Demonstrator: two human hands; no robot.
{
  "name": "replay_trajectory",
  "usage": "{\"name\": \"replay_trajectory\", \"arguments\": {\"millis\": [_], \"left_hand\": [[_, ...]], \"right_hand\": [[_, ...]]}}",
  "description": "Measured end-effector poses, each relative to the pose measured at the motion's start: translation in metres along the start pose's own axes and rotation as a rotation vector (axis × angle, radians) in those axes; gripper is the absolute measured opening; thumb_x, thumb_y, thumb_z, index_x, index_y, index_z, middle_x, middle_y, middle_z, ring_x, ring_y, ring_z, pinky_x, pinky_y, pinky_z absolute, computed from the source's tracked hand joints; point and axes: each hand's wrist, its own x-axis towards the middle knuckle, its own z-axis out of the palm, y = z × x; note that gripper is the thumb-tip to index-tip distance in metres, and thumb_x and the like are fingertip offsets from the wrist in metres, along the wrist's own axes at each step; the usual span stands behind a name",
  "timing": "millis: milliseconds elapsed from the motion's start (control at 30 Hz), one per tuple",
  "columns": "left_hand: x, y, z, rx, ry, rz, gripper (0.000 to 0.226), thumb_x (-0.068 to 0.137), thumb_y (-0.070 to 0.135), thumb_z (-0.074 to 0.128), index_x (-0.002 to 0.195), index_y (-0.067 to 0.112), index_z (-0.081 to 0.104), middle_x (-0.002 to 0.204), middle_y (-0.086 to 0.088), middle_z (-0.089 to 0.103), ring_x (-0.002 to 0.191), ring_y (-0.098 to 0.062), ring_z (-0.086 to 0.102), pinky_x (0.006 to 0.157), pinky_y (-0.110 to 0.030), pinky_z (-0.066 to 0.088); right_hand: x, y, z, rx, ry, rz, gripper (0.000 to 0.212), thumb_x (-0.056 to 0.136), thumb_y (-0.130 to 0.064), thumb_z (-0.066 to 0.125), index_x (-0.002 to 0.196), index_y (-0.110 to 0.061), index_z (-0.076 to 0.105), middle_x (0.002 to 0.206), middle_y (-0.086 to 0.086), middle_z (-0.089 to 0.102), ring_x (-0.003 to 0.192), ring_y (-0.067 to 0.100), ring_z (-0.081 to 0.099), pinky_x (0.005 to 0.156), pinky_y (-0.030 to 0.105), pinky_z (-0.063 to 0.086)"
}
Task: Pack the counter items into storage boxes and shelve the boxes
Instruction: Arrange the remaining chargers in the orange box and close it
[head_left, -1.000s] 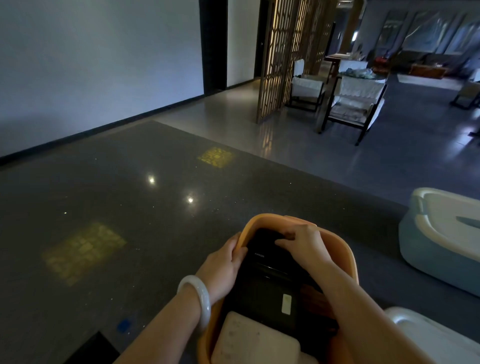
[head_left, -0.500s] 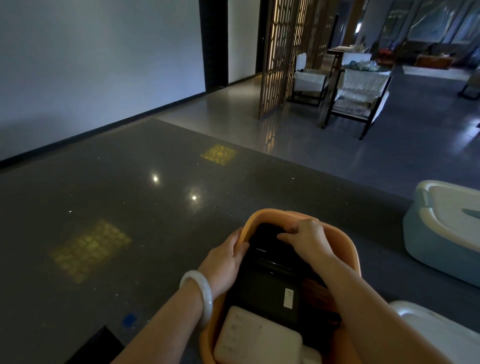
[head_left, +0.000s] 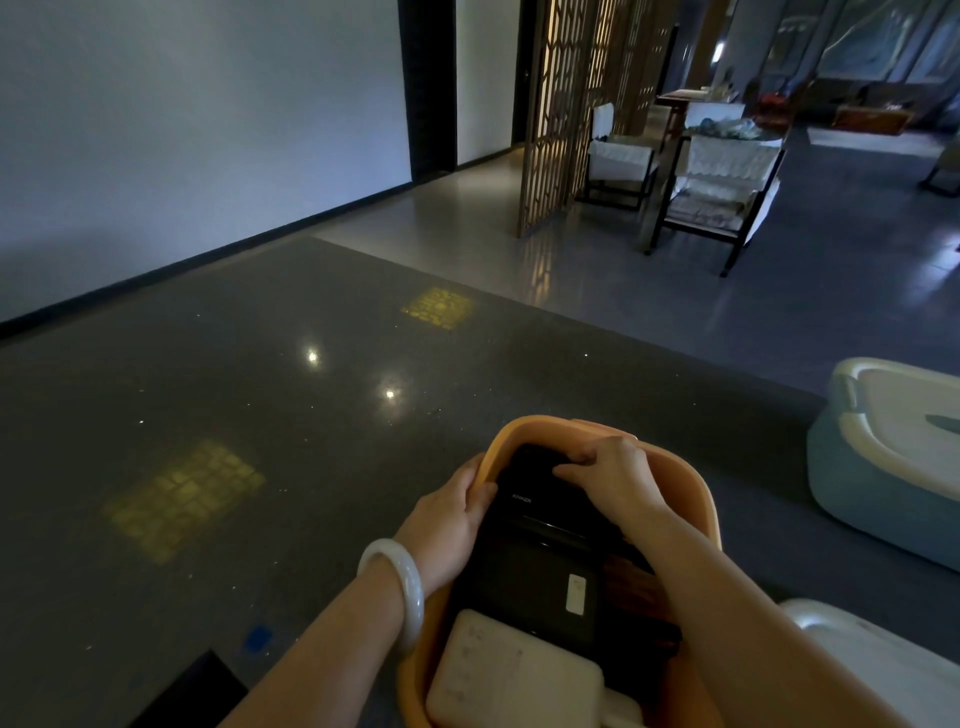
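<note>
An orange storage box (head_left: 696, 493) stands on the dark speckled counter (head_left: 260, 415) at the lower middle. Inside it lie a black flat device (head_left: 535, 566) with a small white label and a white rectangular item (head_left: 509, 675) nearer to me. My left hand (head_left: 447, 525), with a pale bangle on the wrist, grips the box's left rim, thumb inside. My right hand (head_left: 608, 478) reaches into the far end of the box, its curled fingers on the top edge of the black device.
A light blue box with a white lid (head_left: 893, 457) sits on the counter at the right. Another white lid (head_left: 883, 670) shows at the lower right corner. Beyond the counter are a wooden lattice screen (head_left: 571, 104) and chairs (head_left: 717, 192).
Both hands stay on the orange box; the right hand's fingers have curled a little more over the black device. The camera has tilted slightly, showing more of the white item.
</note>
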Motion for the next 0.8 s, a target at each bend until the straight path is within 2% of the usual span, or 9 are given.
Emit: {"name": "replay_trajectory", "arguments": {"millis": [133, 267, 467, 633, 800], "left_hand": [[-0.0011, 0.0005, -0.0001, 0.002, -0.002, 0.003, 0.041, 0.101, 0.047, 0.030, 0.142, 0.045, 0.030, 0.100, 0.025, 0.057, 0.090, 0.010, 0.057, 0.072, -0.011, 0.041], [-0.0019, 0.0013, -0.0012, -0.009, -0.007, 0.002, 0.040, 0.101, 0.047, 0.030, 0.141, 0.046, 0.030, 0.100, 0.023, 0.058, 0.091, 0.009, 0.057, 0.073, -0.014, 0.043], [-0.0027, 0.0014, -0.0016, -0.014, -0.007, 0.003, 0.038, 0.101, 0.048, 0.030, 0.139, 0.048, 0.032, 0.100, 0.020, 0.062, 0.089, 0.008, 0.061, 0.071, -0.015, 0.044], [-0.0030, 0.0015, -0.0020, -0.018, -0.015, 0.002, 0.037, 0.101, 0.048, 0.030, 0.138, 0.049, 0.032, 0.098, 0.023, 0.061, 0.082, 0.017, 0.059, 0.068, -0.011, 0.042], [-0.0048, 0.0035, -0.0022, -0.017, -0.013, -0.014, 0.037, 0.101, 0.048, 0.031, 0.138, 0.048, 0.032, 0.097, 0.019, 0.063, 0.082, 0.009, 0.062, 0.068, -0.014, 0.043]], "right_hand": [[-0.0001, -0.0006, -0.0008, 0.008, -0.010, 0.013, 0.033, 0.087, -0.034, 0.065, 0.119, -0.023, 0.063, 0.082, -0.011, 0.053, 0.066, 0.003, 0.060, 0.050, 0.011, 0.039], [0.0002, -0.0001, -0.0005, 0.004, -0.014, 0.005, 0.034, 0.087, -0.033, 0.065, 0.119, -0.023, 0.063, 0.089, -0.010, 0.055, 0.068, 0.003, 0.060, 0.053, 0.012, 0.041], [-0.0007, -0.0017, 0.0001, 0.007, 0.000, 0.020, 0.034, 0.088, -0.033, 0.065, 0.119, -0.023, 0.062, 0.079, -0.012, 0.051, 0.064, 0.002, 0.059, 0.049, 0.011, 0.038], [-0.0008, -0.0027, -0.0007, 0.000, -0.005, 0.025, 0.034, 0.088, -0.034, 0.065, 0.120, -0.024, 0.062, 0.082, -0.012, 0.050, 0.065, 0.002, 0.058, 0.049, 0.011, 0.037], [-0.0034, -0.0024, 0.0003, -0.012, 0.008, 0.025, 0.029, 0.087, -0.033, 0.066, 0.114, -0.022, 0.063, 0.078, -0.011, 0.053, 0.063, 0.001, 0.059, 0.048, 0.011, 0.038]]}}
